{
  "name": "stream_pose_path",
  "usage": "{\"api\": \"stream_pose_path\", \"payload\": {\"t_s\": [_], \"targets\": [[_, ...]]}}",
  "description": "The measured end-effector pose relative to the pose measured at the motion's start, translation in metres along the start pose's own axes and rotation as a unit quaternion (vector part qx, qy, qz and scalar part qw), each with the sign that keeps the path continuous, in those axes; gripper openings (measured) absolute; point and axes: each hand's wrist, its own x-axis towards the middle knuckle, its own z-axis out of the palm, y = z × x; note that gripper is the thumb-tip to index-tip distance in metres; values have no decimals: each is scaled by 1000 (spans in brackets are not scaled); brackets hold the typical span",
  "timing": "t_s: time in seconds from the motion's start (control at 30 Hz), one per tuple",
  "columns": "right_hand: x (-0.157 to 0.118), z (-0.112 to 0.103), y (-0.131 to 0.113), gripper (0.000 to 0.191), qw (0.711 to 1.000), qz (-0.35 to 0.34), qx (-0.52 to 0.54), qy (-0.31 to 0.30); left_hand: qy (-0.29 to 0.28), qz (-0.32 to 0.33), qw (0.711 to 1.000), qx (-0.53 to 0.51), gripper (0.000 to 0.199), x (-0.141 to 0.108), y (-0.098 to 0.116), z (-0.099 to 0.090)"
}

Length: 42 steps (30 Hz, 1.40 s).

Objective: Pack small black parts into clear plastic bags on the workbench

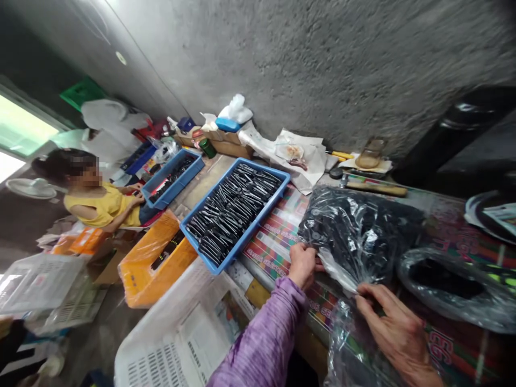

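Right hand (397, 333), grip curled on the clear plastic bag of black parts (358, 231); left hand (302, 264), grip pinching its edge. We log the bag on the counter (274, 250), just beside the blue tray (253, 230).

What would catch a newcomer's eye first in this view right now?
The big blue tray, packed with dark slender parts, dominates the middle of the bench. Just right of it, the left hand and right hand grip a bulging clear plastic bag of dark pieces. Farther off on the left, a seated person in a yellow top sits beside a smaller blue tray.
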Motion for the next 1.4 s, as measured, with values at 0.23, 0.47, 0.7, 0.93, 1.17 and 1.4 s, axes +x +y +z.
{"api": "stream_pose_path", "payload": {"t_s": [0.23,0.47,0.7,0.93,1.17,1.4], "targets": [[0,11,2,11,997,-26,-77,1,11,5,999,-31,14,11,2,15],[0,26,-15,21,985,43,-164,-13,-63,52,997,-11,22,-2,1,5],[-7,-1,3,16,988,50,72,-131,-13,90,996,-8,21,1,-14,-6],[-7,-13,10,20,965,83,133,-212,-29,107,994,8,25,6,-11,-10],[-10,3,-12,7,971,119,-27,-206,-38,138,989,27,34,-4,-16,-19],[-5,-19,-3,15,956,76,189,-213,41,133,990,37,24,10,-22,-26]]}}
